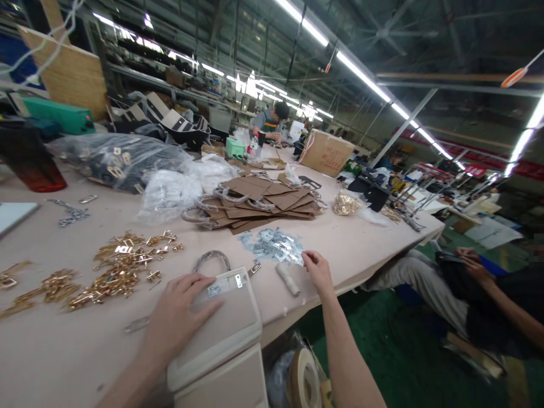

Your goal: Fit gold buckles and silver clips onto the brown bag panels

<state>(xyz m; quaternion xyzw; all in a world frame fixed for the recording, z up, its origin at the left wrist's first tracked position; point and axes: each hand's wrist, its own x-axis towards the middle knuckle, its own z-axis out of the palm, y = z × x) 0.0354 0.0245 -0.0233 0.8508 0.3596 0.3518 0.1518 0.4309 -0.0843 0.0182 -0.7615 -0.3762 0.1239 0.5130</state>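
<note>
Left hand flat on a pale beige rectangular bag panel, right hand over by the metal!
The left fingers lie spread and unclenched across that panel, which rests at the near edge of the pale covered desk (two small silver tabs sit on the panel's face), with a grey, plastic-wrapped curved handle arching at its far side. Over on the right, fingers curl with tips drawn together beside a heap of flat silver metal plates; whether they grip anything is too small to tell. A whitish, cloth-like roll lies just in front of that heap, between panel and right hand. Beyond, there's a stack of flat brown sheets; off to the left, a scatter of shiny gold-coloured metal fittings.
</note>
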